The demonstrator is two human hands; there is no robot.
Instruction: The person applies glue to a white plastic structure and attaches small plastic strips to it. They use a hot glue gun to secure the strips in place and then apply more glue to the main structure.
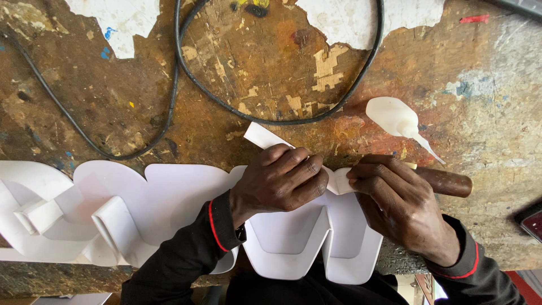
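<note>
Here, both hands meet over a white strip (339, 179) that stands on edge along the wall of a white cut-out letter shape (293, 237) lying on the worn, paint-stained workbench (113, 96). The left hand (280, 182) is curled, fingers together, pressing down on the strip, whose free end pokes out past the knuckles toward the far side. The right hand (395, 200) pinches the strip between thumb and fingertips just right of the left hand, at a fold in the strip. The letter shape overhangs the near edge of the bench, and more joined white letter shapes (73, 214) stretch away to the left, with upright strip walls already on them. Under the right hand lies a tool with a brown wooden handle (449, 182), its end sticking out to the right; whether the hand grips it I cannot tell. Just beyond that hand, a small translucent squeeze bottle (398, 120) lies on its side, nozzle pointing right and near. A black cable (271, 117) loops across the far bench, close behind the strip's end. A dark phone (532, 221) sits at the right edge.
</note>
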